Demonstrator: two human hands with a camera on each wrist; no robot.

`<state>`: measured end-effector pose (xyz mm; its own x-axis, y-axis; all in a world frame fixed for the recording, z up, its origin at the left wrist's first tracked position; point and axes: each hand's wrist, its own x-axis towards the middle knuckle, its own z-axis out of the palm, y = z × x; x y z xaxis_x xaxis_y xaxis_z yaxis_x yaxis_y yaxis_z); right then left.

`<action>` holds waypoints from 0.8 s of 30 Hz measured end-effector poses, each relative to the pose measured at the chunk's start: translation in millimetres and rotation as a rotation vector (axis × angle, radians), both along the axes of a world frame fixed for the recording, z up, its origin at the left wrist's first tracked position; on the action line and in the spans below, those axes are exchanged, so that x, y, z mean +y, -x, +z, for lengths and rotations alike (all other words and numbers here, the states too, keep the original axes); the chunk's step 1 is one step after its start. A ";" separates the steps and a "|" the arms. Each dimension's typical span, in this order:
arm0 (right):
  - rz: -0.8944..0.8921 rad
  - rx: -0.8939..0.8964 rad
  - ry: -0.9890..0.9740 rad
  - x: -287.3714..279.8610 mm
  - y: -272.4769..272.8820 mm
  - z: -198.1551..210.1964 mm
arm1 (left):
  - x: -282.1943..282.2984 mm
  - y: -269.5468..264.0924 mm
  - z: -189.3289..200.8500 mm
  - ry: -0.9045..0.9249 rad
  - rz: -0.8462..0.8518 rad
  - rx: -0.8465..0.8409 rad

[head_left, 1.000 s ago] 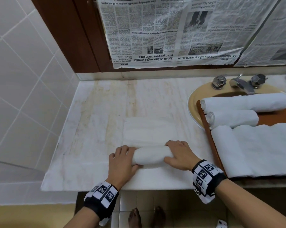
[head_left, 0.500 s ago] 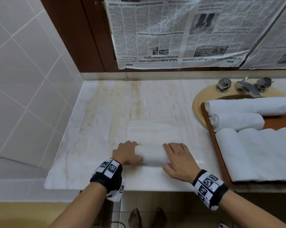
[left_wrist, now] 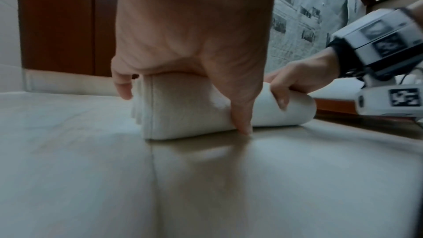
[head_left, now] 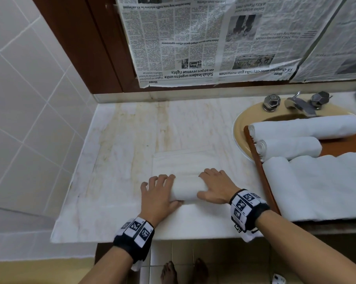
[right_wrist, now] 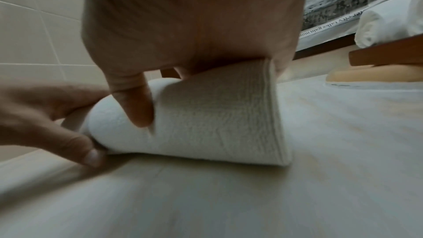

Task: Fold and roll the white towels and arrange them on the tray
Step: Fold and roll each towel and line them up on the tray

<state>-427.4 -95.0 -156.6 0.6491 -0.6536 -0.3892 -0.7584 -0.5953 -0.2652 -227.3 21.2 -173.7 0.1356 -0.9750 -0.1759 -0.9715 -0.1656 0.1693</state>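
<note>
Both arms are bare, no sleeves. Each wrist wears a black band (head_left: 252, 212) with white blocks showing black square patterns. The feet (head_left: 168, 272) look bare, though that part is dim.

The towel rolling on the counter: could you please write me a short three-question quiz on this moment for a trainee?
1. True or false: both hands rest on the towel roll on the counter.
2. How many finished rolls lie at the far end of the tray?
   A. one  B. two  C. four
3. Fill in: part of the towel lies flat, unrolled, on the ____ side of the roll.

Key:
1. True: the left hand covers its left end, the right hand its right end.
2. B: a long roll and a shorter roll.
3. Far.
</note>
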 end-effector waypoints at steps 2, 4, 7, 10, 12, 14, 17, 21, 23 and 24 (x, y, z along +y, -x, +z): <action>-0.018 -0.104 0.083 11.1 7.9 -3.0 | -10.7 -4.4 4.2 -0.074 -0.003 -0.018; -0.012 -0.203 0.314 27.8 13.4 -9.4 | -22.3 -8.2 8.5 -0.137 0.002 0.002; -0.040 -0.259 0.489 42.6 11.6 -18.0 | -36.5 -13.4 14.7 -0.220 0.004 0.084; -0.062 -0.222 0.478 34.9 6.4 -21.1 | -41.9 -18.6 18.8 -0.285 0.014 0.157; -0.040 -0.165 0.436 25.1 3.1 -16.6 | -38.8 -19.9 21.7 -0.312 0.033 0.209; 0.005 -0.115 0.369 18.6 1.7 -12.9 | -31.0 -19.1 24.7 -0.297 0.035 0.265; 0.049 -0.081 0.277 16.9 7.8 -11.7 | -14.7 -16.2 25.6 -0.239 -0.021 0.268; 0.026 -0.093 0.047 25.8 19.6 -1.3 | 0.7 -16.1 20.3 -0.234 -0.008 0.352; -0.048 -0.162 -0.034 32.0 27.8 1.6 | -4.1 -20.3 19.3 -0.292 0.001 0.394; -0.070 -0.202 0.022 37.8 30.4 1.8 | -8.3 -22.8 19.8 -0.334 -0.004 0.420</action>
